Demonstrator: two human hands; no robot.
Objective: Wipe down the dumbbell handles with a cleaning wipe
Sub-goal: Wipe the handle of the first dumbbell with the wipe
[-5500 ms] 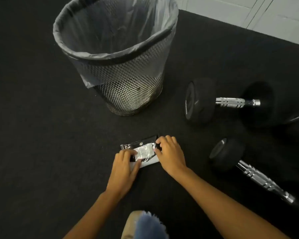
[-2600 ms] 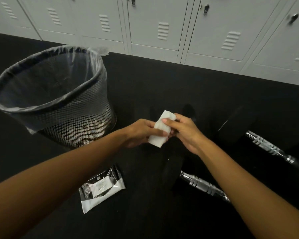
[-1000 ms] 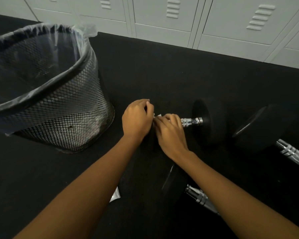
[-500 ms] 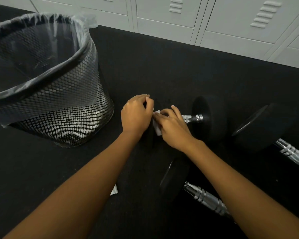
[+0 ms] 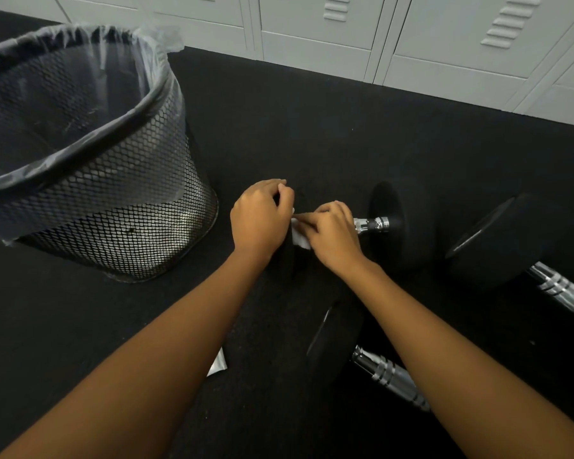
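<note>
Gripping white wipe point(image 5: 299, 239) round the left end of the chrome handle point(image 5: 373, 224): right hand point(image 5: 332, 238) | dumbbell point(image 5: 401, 223) lies mid-floor | left hand point(image 5: 262, 220) curled over its dark left head, grasping it | second dumbbell point(image 5: 388, 376) nearer | third dumbbell point(image 5: 497, 240) right | mesh bin point(image 5: 113, 207) left | lockers point(image 5: 312, 38) far

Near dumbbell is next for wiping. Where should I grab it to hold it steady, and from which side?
Grip the near dumbbell by its black head, from above: it lies flat on the floor, and that leaves the ribbed chrome handle bare for the wipe.
</note>
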